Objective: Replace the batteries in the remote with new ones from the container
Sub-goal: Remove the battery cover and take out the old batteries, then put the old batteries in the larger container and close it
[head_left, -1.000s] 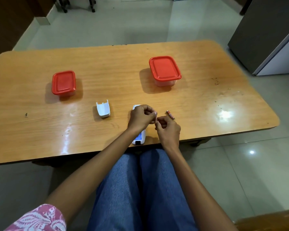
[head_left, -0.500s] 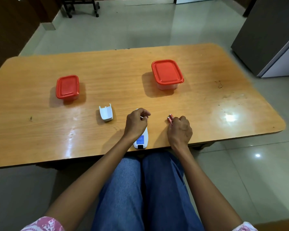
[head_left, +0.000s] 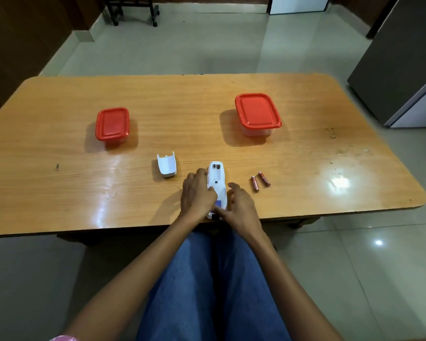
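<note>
Wooden table (head_left: 59, 119), remote (head_left: 217, 173) between left hand (head_left: 197, 195) and right hand (head_left: 242, 207), batteries (head_left: 254, 183) beside

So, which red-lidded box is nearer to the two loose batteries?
The right box, the larger one; the left box stands past the cover.

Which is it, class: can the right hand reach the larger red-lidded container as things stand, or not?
Probably yes: the right hand, holding nothing, rests beside the remote. Bare table lies between it and the larger container; the two batteries sit just right of that path.
</note>
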